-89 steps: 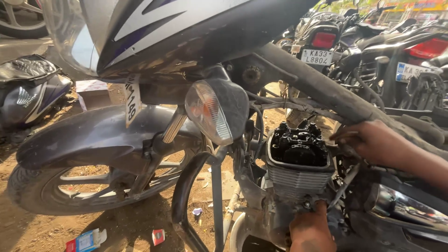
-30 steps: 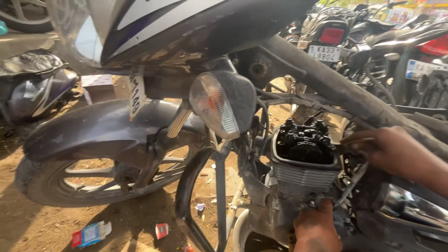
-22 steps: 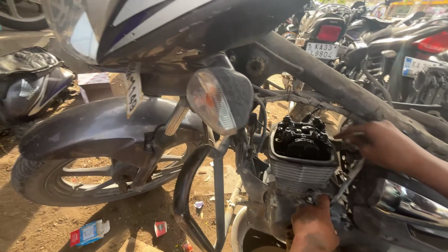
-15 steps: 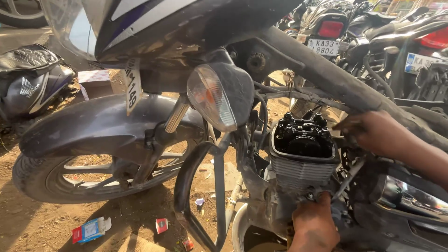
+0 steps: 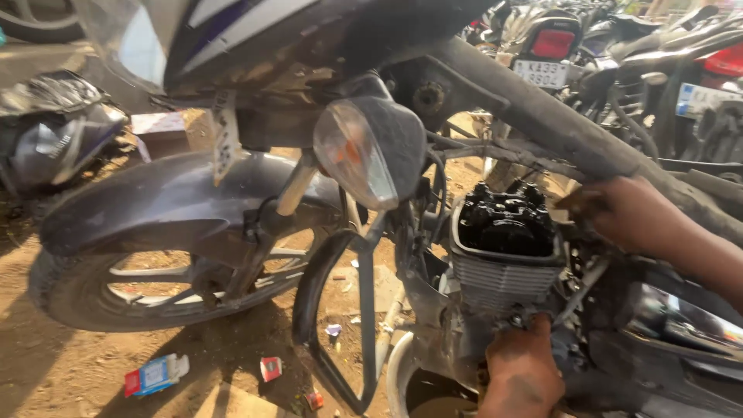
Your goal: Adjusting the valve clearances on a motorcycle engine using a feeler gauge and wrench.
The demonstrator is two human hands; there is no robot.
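the open engine sits mid-frame on a motorcycle parked on dirt, more bikes behind. the left hand presses under its fins, grip unclear; the right hand touches its top edge, fingers curled.

A single head-worn camera looks down and forward, close in on the motorcycle's open engine head at about 4 o'clock of centre; the front wheel lies toward 8 o'clock and parked motorcycles toward 1 o'clock.
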